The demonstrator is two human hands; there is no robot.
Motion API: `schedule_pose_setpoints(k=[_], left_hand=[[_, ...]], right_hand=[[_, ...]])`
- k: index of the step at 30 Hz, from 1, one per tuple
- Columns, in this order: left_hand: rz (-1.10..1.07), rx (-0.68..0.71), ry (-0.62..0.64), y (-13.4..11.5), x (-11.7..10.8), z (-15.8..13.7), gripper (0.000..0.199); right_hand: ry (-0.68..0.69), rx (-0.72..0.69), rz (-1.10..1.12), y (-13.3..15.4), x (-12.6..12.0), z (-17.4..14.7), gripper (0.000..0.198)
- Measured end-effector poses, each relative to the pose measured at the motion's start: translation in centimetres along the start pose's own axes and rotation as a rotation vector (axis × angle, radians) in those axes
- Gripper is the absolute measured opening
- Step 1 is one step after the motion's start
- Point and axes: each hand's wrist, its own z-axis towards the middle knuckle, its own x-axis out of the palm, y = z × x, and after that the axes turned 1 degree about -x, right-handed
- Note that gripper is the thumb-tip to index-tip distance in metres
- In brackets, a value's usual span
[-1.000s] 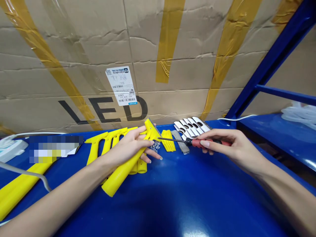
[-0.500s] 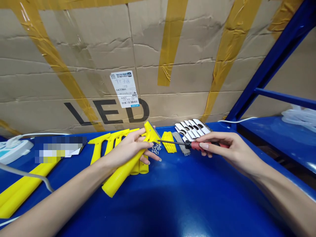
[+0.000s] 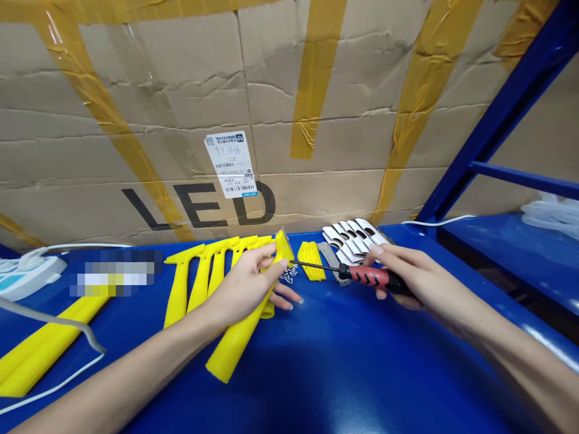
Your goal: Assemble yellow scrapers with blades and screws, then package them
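Observation:
My left hand (image 3: 253, 277) is closed around a yellow scraper (image 3: 235, 349), its handle slanting down toward me and its head tilted up at the far end. In my right hand (image 3: 402, 271) is a screwdriver (image 3: 368, 277) with a red and black handle. The shaft points left, and its tip meets the scraper's head close to my left thumb. Small screws (image 3: 288, 275) lie in a pile behind that spot, partly covered. Right of them rest a stack of yellow plastic pieces (image 3: 311, 261), grey blades (image 3: 332, 259) and several silver metal covers (image 3: 350, 238).
Several yellow scraper handles (image 3: 178, 283) lie in a row on the blue table (image 3: 316, 367). Finished-looking yellow scrapers (image 3: 49, 343), a cable and a white power strip (image 3: 31, 277) are at left. A taped cardboard box (image 3: 271, 102) stands behind; a blue frame post (image 3: 493, 120) rises at right.
The scraper has turned steeper, its lower end shifting right and toward me. My right hand has changed its hold, showing more of the screwdriver's handle. The tip stays at the scraper's head.

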Motion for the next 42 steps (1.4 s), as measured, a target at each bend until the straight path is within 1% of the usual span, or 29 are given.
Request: schedule_pose_setpoints(k=[2,4,6,7,8,10,12,13,14,15,16,18,19,21,22,23,25,26,27,29,30,31,32,34,36,38,40,42], left_hand=[[-0.003,0.016,-0.067,-0.1,0.3,-0.1,0.038],[-0.002,0.031,-0.090,-0.2,0.3,-0.1,0.032],[-0.013,0.035,-0.113,-0.3,0.3,0.0,0.027],[-0.021,0.035,-0.120,-0.3,0.3,0.0,0.026],[-0.029,0.040,-0.123,-0.3,0.4,0.1,0.025],[-0.038,0.056,-0.116,-0.2,0.6,0.0,0.028],[-0.040,0.062,-0.111,0.0,0.7,-0.1,0.034],[-0.038,0.060,-0.112,0.0,0.8,-0.2,0.037],[-0.037,0.059,-0.112,0.1,0.9,-0.3,0.040],[-0.034,0.059,-0.104,0.1,0.9,-0.4,0.043],[-0.033,0.060,-0.094,0.0,0.9,-0.5,0.045],[-0.034,0.064,-0.088,0.0,1.1,-0.7,0.047],[-0.037,0.069,-0.096,0.0,1.1,-0.8,0.048],[-0.037,0.080,-0.122,0.2,1.2,-0.9,0.052],[-0.036,0.085,-0.136,0.2,1.2,-0.9,0.054],[-0.035,0.092,-0.144,0.3,1.2,-0.8,0.055],[-0.033,0.106,-0.151,0.4,0.9,-0.6,0.053],[-0.032,0.115,-0.151,0.4,0.8,-0.5,0.049],[-0.032,0.126,-0.151,0.3,0.6,-0.4,0.047],[-0.032,0.138,-0.148,0.3,0.2,-0.3,0.045],[-0.031,0.135,-0.147,0.2,0.0,-0.3,0.045],[-0.028,0.130,-0.149,0.2,0.0,-0.3,0.046],[-0.024,0.121,-0.149,0.2,-0.1,-0.4,0.046],[-0.017,0.100,-0.141,0.1,0.0,-0.6,0.046],[-0.024,0.081,-0.138,0.1,0.2,-0.7,0.048],[-0.036,0.047,-0.146,0.1,0.4,-0.8,0.055],[-0.045,0.017,-0.145,0.2,0.5,-0.7,0.064],[-0.053,0.010,-0.134,0.3,0.5,-0.6,0.068]], right_hand=[[-0.054,-0.134,-0.099,0.1,0.3,-0.3,0.045],[-0.152,-0.332,-0.175,0.1,0.6,-0.5,0.040],[-0.276,-0.498,-0.209,0.1,0.9,-0.5,0.043],[-0.335,-0.534,-0.207,0.0,1.0,-0.5,0.048],[-0.384,-0.526,-0.185,-0.1,1.1,-0.4,0.052],[-0.427,-0.412,-0.114,-0.3,1.0,-0.2,0.050],[-0.386,-0.269,-0.096,-0.5,0.7,0.1,0.048],[-0.357,-0.225,-0.098,-0.6,0.4,0.2,0.048],[-0.347,-0.217,-0.092,-0.7,0.2,0.4,0.046],[-0.358,-0.250,-0.065,-0.7,0.0,0.4,0.042],[-0.381,-0.312,-0.014,-0.7,-0.1,0.5,0.041],[-0.401,-0.431,0.120,-0.6,-0.3,0.5,0.046],[-0.385,-0.447,0.173,-0.6,-0.2,0.5,0.044],[-0.309,-0.390,0.207,-0.6,-0.1,0.4,0.034],[-0.274,-0.356,0.202,-0.7,0.0,0.4,0.033],[-0.252,-0.352,0.191,-0.8,0.1,0.4,0.033],[-0.229,-0.419,0.159,-1.1,0.3,0.5,0.028],[-0.216,-0.448,0.161,-1.2,0.4,0.5,0.030],[-0.200,-0.447,0.179,-1.3,0.5,0.6,0.032],[-0.173,-0.376,0.207,-1.4,0.7,0.7,0.027],[-0.178,-0.345,0.223,-1.4,0.8,0.7,0.027],[-0.193,-0.346,0.238,-1.3,0.8,0.7,0.027],[-0.214,-0.379,0.249,-1.3,0.8,0.7,0.028],[-0.237,-0.460,0.294,-1.1,0.7,0.7,0.037],[-0.238,-0.441,0.303,-1.0,0.5,0.7,0.032],[-0.252,-0.406,0.258,-1.1,0.3,0.7,0.027],[-0.286,-0.476,0.228,-1.1,0.1,0.7,0.030],[-0.300,-0.545,0.245,-1.1,0.0,0.7,0.034]])
